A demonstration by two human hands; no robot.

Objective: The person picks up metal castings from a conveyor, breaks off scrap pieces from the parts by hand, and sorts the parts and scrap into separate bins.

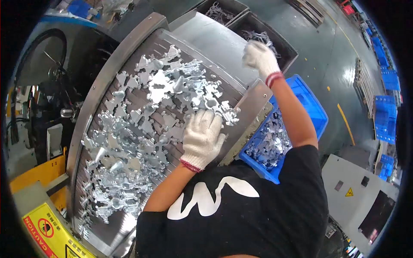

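My left hand (201, 135), in a white knit glove with a red cuff, reaches onto a slatted metal conveyor (172, 158). Its fingers are stretched out and touch the near edge of a heap of shiny silver metal castings (172, 88). I see no part gripped in it. My right hand (260, 58), gloved the same way, is raised beside a dark bin of metal scrap (262, 38). Its fingers curl inward and are slightly smeared, so any held piece is hidden. More castings (124, 172) lie piled along the lower belt.
Under my right arm stands a blue crate (310, 105) holding small metal pieces (270, 144). A smooth metal chute (206, 36) slopes beside the bins. Raised metal side rails (97, 81) border the conveyor. A yellow caution label (51, 232) is at lower left, a grey electrical cabinet (350, 193) at right.
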